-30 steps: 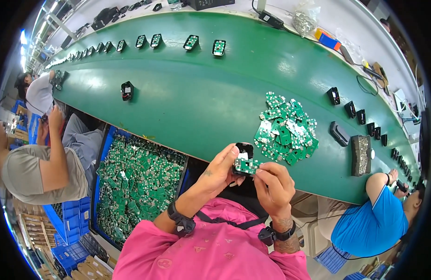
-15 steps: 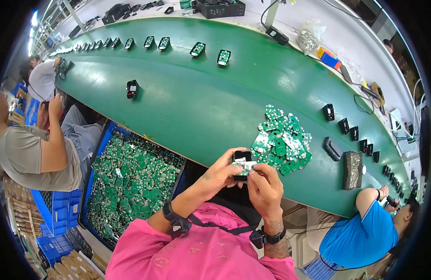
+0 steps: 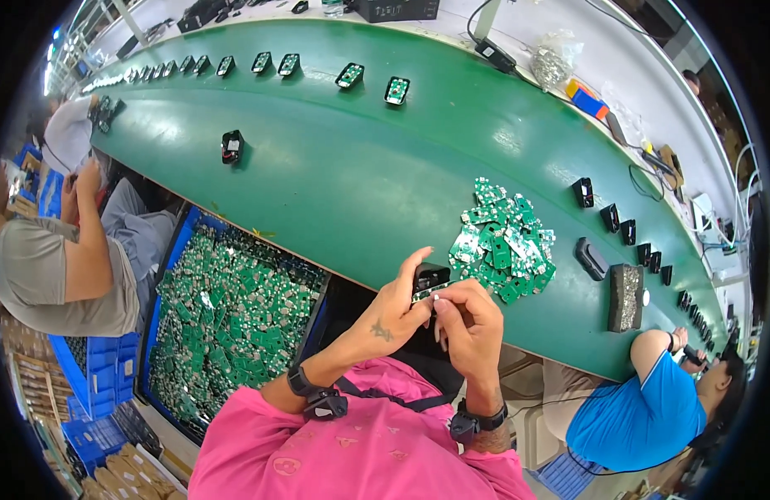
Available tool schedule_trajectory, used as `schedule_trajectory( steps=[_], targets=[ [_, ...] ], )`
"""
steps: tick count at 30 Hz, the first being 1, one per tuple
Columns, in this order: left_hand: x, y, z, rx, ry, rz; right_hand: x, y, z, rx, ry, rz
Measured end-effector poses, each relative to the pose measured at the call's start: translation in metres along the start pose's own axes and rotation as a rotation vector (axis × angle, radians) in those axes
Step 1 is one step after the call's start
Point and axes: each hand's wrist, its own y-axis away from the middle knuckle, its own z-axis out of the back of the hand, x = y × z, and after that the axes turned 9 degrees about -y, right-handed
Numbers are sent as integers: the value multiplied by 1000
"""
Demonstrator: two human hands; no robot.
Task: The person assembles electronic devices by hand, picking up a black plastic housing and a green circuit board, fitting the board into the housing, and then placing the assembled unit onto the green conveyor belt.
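Just past the table's near edge, my left hand (image 3: 390, 315) is closed around a black plastic housing (image 3: 432, 274). A green circuit board (image 3: 425, 293) lies at the housing's near side, tilted and partly covered by my fingers. My right hand (image 3: 470, 315) pinches at the board's right edge. A tiny white bit shows at those fingertips, too small to name. Right beyond my hands, a heap of loose green circuit boards (image 3: 510, 250) lies on the green table (image 3: 335, 175).
Black housings with boards (image 3: 396, 90) line the far side; a single housing (image 3: 232, 147) stands at left. More housings (image 3: 610, 218), a dark oblong case (image 3: 591, 259) and a rough block (image 3: 626, 298) are at right. A blue crate (image 3: 235, 325) holds boards. Co-workers sit on both sides.
The housing in my left hand has tipped, so its board now shows nearly edge-on. My right fingers have shifted slightly left along the board's edge. The view has moved a little.
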Motion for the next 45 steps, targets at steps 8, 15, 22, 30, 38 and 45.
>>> schedule_trajectory(
  steps=[8,15,22,30,38,45],
  targets=[
    [-3,1,-1,-146,-107,-225,1,2,-1,-7,363,310],
    [-27,5,10,-67,-117,-140,27,-3,1,40,664,302],
    [-24,5,7,-97,-265,-225,36,-5,12,163,639,247],
    [-38,4,6,-30,-451,-208,34,-5,15,171,669,241],
    [-6,0,-6,-51,-257,-170,6,0,13,31,612,264],
    [-2,3,-7,119,7,-84,-5,11,23,-136,71,-225]
  ],
)
